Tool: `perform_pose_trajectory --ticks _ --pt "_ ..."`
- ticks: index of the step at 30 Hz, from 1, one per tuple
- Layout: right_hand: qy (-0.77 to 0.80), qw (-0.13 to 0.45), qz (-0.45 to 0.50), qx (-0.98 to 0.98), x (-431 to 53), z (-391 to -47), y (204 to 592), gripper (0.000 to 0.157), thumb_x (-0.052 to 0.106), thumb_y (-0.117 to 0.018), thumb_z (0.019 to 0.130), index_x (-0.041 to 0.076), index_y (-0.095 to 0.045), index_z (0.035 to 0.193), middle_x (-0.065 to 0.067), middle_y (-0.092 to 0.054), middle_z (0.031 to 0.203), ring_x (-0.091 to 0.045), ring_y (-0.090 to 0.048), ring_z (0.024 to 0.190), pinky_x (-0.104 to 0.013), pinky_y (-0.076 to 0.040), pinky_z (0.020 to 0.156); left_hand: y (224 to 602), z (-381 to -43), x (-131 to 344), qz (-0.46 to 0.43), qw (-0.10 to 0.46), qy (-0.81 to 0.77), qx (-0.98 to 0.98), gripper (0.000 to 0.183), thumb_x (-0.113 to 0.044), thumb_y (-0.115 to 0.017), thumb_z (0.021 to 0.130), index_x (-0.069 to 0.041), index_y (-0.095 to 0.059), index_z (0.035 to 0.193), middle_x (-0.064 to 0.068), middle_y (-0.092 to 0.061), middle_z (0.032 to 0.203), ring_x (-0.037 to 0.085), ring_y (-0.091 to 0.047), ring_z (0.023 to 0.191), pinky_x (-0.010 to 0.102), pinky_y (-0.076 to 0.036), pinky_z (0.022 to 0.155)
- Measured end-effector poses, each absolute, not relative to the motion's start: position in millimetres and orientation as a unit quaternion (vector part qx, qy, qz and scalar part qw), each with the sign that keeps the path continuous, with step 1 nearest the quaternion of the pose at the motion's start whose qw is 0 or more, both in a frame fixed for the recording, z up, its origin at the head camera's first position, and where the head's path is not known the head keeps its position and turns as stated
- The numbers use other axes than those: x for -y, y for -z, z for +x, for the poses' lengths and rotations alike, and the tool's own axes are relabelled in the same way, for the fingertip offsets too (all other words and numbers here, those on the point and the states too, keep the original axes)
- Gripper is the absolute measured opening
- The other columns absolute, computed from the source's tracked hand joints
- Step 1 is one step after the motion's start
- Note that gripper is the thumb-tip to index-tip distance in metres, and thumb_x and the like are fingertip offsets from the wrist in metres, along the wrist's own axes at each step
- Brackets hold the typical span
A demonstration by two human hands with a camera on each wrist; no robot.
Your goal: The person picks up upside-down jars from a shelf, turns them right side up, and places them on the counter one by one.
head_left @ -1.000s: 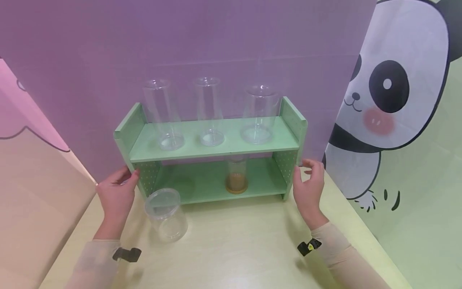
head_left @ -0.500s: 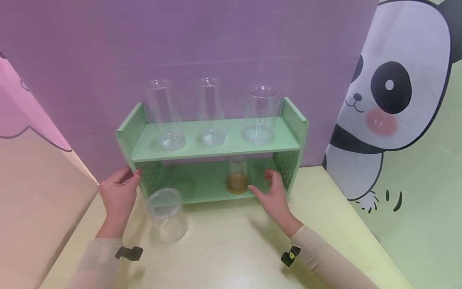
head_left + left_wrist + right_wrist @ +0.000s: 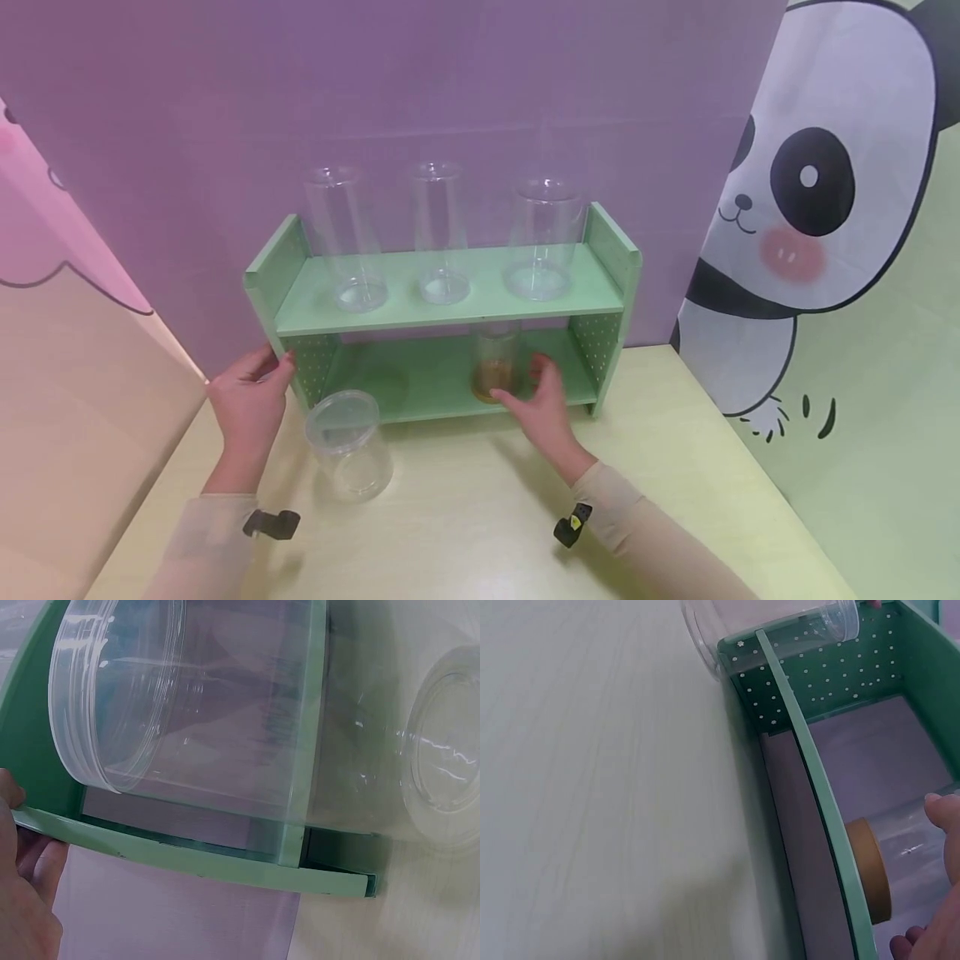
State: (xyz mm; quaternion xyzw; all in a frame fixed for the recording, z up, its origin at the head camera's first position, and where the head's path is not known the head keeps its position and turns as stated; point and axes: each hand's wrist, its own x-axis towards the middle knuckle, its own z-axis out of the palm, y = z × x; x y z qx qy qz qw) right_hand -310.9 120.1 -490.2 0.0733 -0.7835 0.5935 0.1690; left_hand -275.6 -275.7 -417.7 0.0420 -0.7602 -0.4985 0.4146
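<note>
Behind everything we see a purple wall [image 3: 480,67], flanked on the right by a pale panel with a cartoon panda [image 3: 810,183], its ear cut off by the frame. Below spreads a pale wood-grain table [image 3: 450,533], bearing a mint-green two-tier shelf [image 3: 405,375] with dotted inner sides.

On its upper board we count a tall clear jar [image 3: 348,242] at the left, a slim clear jar [image 3: 442,242] in the middle and a wide clear jar [image 3: 545,242] at the right, their outlines faint against the purple. Before the shelf's left end stands a squat clear cylinder [image 3: 348,442]; we cannot tell whether it is lidded.

Our left hand [image 3: 253,400] pinches the shelf's left side, its far fingers mostly hidden. Our right hand [image 3: 543,412], thumb and fingers parted, reaches about a small clear jar [image 3: 495,346] with a brown base [image 3: 483,392], upright on the lower board; the thumb overlaps that base, and we cannot tell whether they touch.
</note>
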Motion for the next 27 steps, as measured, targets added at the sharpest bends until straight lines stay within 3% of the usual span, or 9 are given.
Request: perform_pose_trajectory --ticks 4,7,16,23,27 --pt "-0.595 0.184 0.075 0.779 -113.0 -314.2 491.1 0.097 0.02 -0.098 0.086 -0.003 -0.04 0.16 -0.027 -0.051 0.148 -0.046 -0.055 0.132 -0.061 -0.052 0.111 418.1 -275.5 275.3 0.039 0.415 0.499 0.76 0.024 -0.004 -0.081 0.095 -0.005 -0.086 0.119 0.012 -0.083 0.108 -0.013 -0.07 0.084 0.006 -0.056 0.076" --pt "-0.594 0.194 0.074 0.777 -108.2 -318.2 492.4 0.096 0.021 -0.098 0.086 -0.004 -0.041 0.158 -0.026 -0.051 0.147 -0.044 -0.055 0.132 -0.061 -0.052 0.111 419.0 -275.6 276.1 0.037 0.415 0.501 0.758 0.024 -0.004 -0.081 0.095 -0.006 -0.086 0.118 0.003 -0.083 0.104 -0.013 -0.07 0.083 0.006 -0.056 0.075" --pt "-0.608 0.203 0.065 0.765 -94.3 -324.4 494.5 0.094 0.024 -0.099 0.085 0.002 -0.043 0.157 -0.021 -0.052 0.148 -0.04 -0.054 0.136 -0.06 -0.05 0.115 417.7 -275.7 275.3 0.039 0.404 0.516 0.754 0.025 -0.005 -0.081 0.095 -0.005 -0.085 0.12 -0.005 -0.082 0.103 -0.013 -0.07 0.083 0.008 -0.058 0.075" --pt "-0.619 0.206 0.062 0.755 -85.8 -327.9 495.9 0.092 0.023 -0.098 0.086 0.003 -0.043 0.157 -0.022 -0.049 0.15 -0.042 -0.053 0.14 -0.061 -0.05 0.115 418.2 -275.2 275.2 0.037 0.403 0.517 0.754 0.026 -0.005 -0.08 0.096 -0.006 -0.085 0.122 0.008 -0.083 0.11 -0.012 -0.071 0.085 0.009 -0.058 0.075" --pt "-0.626 0.203 0.061 0.751 -84.3 -329.4 496.7 0.09 0.021 -0.097 0.088 0.003 -0.042 0.157 -0.022 -0.049 0.152 -0.042 -0.053 0.142 -0.059 -0.051 0.117 419.8 -276.3 276.4 0.037 0.401 0.52 0.753 0.027 -0.005 -0.08 0.096 -0.006 -0.084 0.123 0.009 -0.083 0.111 -0.012 -0.07 0.085 0.009 -0.058 0.075"
